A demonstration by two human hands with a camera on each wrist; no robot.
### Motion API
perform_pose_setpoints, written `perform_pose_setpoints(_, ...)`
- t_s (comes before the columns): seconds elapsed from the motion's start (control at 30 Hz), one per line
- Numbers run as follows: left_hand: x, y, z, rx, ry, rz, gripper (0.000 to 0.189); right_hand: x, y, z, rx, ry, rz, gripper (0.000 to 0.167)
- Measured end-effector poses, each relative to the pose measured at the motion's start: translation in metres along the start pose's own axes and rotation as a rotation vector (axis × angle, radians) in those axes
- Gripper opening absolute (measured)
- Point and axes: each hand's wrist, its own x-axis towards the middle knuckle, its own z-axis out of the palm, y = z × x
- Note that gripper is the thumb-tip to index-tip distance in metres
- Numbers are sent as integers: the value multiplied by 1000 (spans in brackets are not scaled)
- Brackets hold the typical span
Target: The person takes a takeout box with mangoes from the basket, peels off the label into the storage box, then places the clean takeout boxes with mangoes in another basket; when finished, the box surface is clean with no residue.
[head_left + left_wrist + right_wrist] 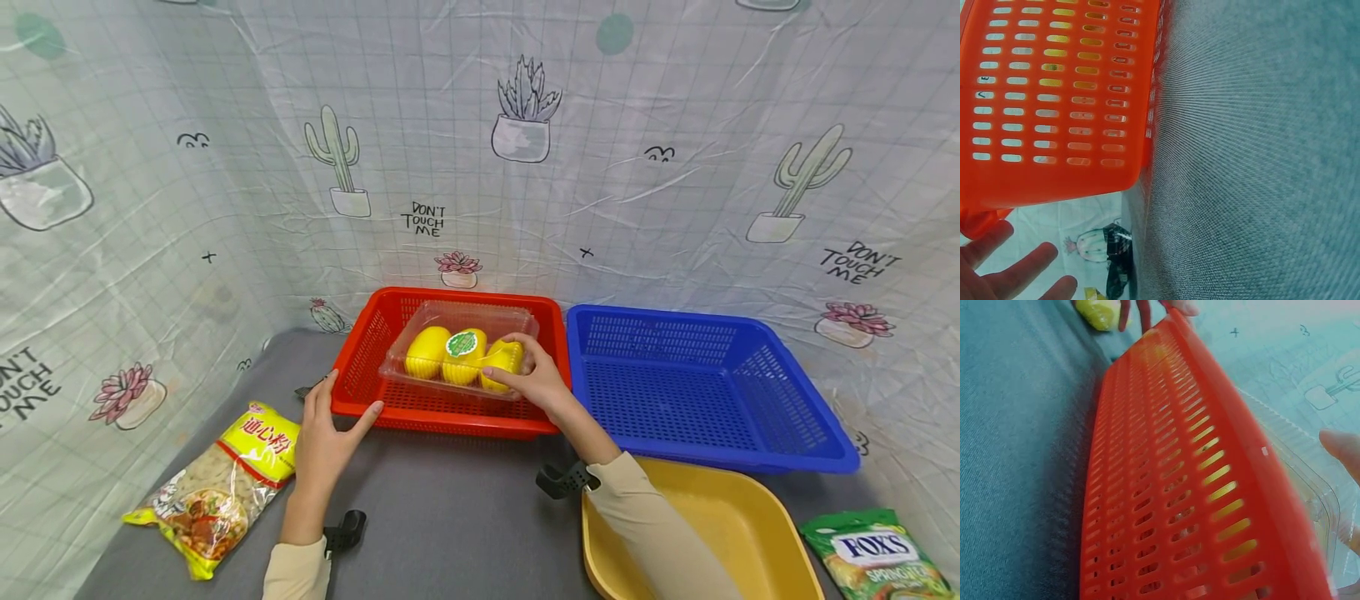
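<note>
A clear plastic fruit box with three yellow fruits and a green-and-white round sticker sits tilted in the red basket. My right hand grips the box at its right end, thumb on the near side and fingers over the far side. At the basket's left front corner is my left hand, its thumb spread from straight fingers, right at the rim. The left wrist view shows those fingers extended beside the basket corner. In the right wrist view the box shows behind the basket's rim.
A blue basket stands right of the red one. In front of it is a yellow tub, partly under my right sleeve. A pasta bag lies at left, a green FOX'S bag at far right. Behind hangs a printed curtain.
</note>
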Motion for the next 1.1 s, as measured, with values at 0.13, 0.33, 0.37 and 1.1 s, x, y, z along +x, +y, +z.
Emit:
perform_pose_setpoints(0.13, 0, 1, 0, -4, -3, -3, 88, -3, -3, -3, 9, 4, -10, 59)
perform_pose_setpoints(0.33, 0, 2, 0, -11, 4, -1, 88, -8, -7, -6, -2, 8, -26, 59)
perform_pose_setpoints(0.37, 0, 2, 0, -11, 6, -1, 88, -8, -7, -7, -6, 7, -30, 59)
perform_pose_setpoints(1.1, -1, 3, -1, -8, -8, -19, 87, -35, -33, -16, -16, -23, -117, 59)
